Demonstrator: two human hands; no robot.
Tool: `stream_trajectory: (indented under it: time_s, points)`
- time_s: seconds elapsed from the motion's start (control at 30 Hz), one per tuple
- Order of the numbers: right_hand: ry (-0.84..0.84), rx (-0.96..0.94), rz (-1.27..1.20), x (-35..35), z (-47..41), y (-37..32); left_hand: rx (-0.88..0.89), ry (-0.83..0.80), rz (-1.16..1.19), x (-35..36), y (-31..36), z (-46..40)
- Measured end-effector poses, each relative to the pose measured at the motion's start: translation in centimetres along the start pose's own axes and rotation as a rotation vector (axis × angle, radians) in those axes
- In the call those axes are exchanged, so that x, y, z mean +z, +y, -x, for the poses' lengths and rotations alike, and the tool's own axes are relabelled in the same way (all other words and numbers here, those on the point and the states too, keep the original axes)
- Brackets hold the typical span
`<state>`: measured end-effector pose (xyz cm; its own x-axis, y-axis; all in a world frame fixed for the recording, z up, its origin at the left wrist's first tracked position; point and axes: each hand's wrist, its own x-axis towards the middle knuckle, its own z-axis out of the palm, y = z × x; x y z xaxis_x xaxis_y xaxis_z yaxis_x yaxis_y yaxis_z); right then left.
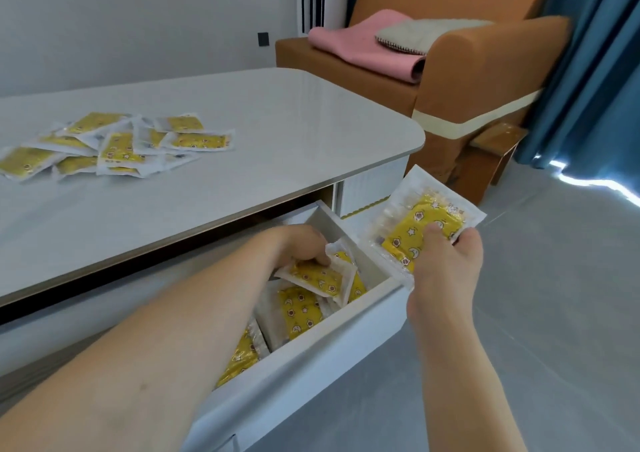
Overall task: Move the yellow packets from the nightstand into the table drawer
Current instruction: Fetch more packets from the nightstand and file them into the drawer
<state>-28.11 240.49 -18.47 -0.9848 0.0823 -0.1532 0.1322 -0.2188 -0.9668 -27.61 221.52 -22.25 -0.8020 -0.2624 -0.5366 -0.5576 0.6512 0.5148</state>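
The left hand (pixel 304 243) reaches down into the open table drawer (pixel 311 375), its fingers curled round the edge of a yellow packet (pixel 320 276) that lies tilted on top of the others inside. The fingertips are tucked behind the wrapper, so how many of them grip it cannot be told. The left forearm crosses the drawer and hides much of its near-left part; only slivers of more packets in the drawer (pixel 299 309) show beside it.

The right hand (pixel 446 261) holds a second packet (pixel 422 226) just above the drawer's right end, thumb pressed on its yellow face, the other fingers behind it and mostly out of sight. That packet's lower corner is covered by the palm.

A loose pile of packets (pixel 114 143) lies on the tabletop (pixel 277 133) at the far left, overlapping one another so that a count is uncertain; the leftmost is cut off by the frame edge. The print on the wrappers is too small to read.

Far right stands an orange armchair (pixel 485 67) with a pink cloth (pixel 360 46) and a pale cushion (pixel 419 34), partly behind a blue curtain (pixel 595 70).
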Motion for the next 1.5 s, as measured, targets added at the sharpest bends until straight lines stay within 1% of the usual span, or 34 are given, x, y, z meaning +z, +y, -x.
stream_trajectory:
  time_s: [0.07, 0.3, 0.33, 0.43, 0.47, 0.53, 0.63, 0.7, 0.77, 0.83, 0.97, 1.1, 1.27, 1.33, 1.4, 1.5]
  points:
    - [-0.009, 0.002, -0.009, 0.0, -0.6, 0.2, 0.007, 0.030, -0.019, 0.7, 0.3, -0.5]
    - [-0.025, -0.019, -0.006, 0.4, -1.1, 0.4, 0.089, 0.229, -0.278, 2.3, 0.7, -1.7]
    - [-0.028, -0.025, -0.006, 0.5, -1.2, 0.4, 0.096, 0.262, -0.298, 2.5, 0.7, -1.9]
    - [-0.029, -0.026, -0.009, 0.6, -1.3, 0.4, 0.118, 0.426, -0.314, 2.9, 0.6, -1.6]
    - [-0.027, -0.023, -0.008, 0.6, -1.2, 0.4, 0.122, 0.453, -0.320, 3.0, 0.5, -1.5]
    - [-0.025, -0.018, -0.007, 0.6, -1.1, 0.4, 0.137, 0.423, -0.315, 2.7, 0.4, -1.3]
    - [-0.036, -0.009, -0.009, 0.5, -1.1, 0.0, 0.194, 0.384, -0.165, 1.2, -0.1, -0.4]
    - [-0.045, 0.005, 0.009, 0.6, -0.9, -0.2, 0.240, 0.345, -0.130, 0.0, -0.9, 0.6]
    - [-0.058, 0.012, 0.030, 0.8, -0.6, -0.4, 0.248, 0.251, -0.173, -0.4, -1.5, 1.6]
    - [-0.074, 0.023, 0.043, 1.1, -0.2, -0.5, 0.252, 0.170, -0.266, 0.0, -2.2, 2.0]
    - [-0.094, 0.040, 0.064, 1.5, 0.5, -0.7, 0.318, 0.132, -0.343, 1.3, -3.0, 1.6]
    - [-0.095, 0.042, 0.082, 1.3, 0.4, -0.9, 0.391, 0.179, -0.432, 2.2, -3.1, 1.2]
    - [-0.035, 0.043, 0.108, 1.1, -0.2, -0.5, 0.489, 0.343, -0.477, 2.2, -3.5, 2.0]
    - [-0.019, 0.022, 0.129, 1.2, -0.5, -0.2, 0.520, 0.429, -0.420, 1.7, -3.8, 2.7]
    - [-0.038, 0.002, 0.165, 1.4, -0.6, 0.1, 0.521, 0.481, -0.352, 1.2, -4.6, 3.4]
    - [-0.097, -0.026, 0.209, 1.9, -0.5, 0.4, 0.437, 0.497, -0.311, 0.9, -5.9, 4.3]
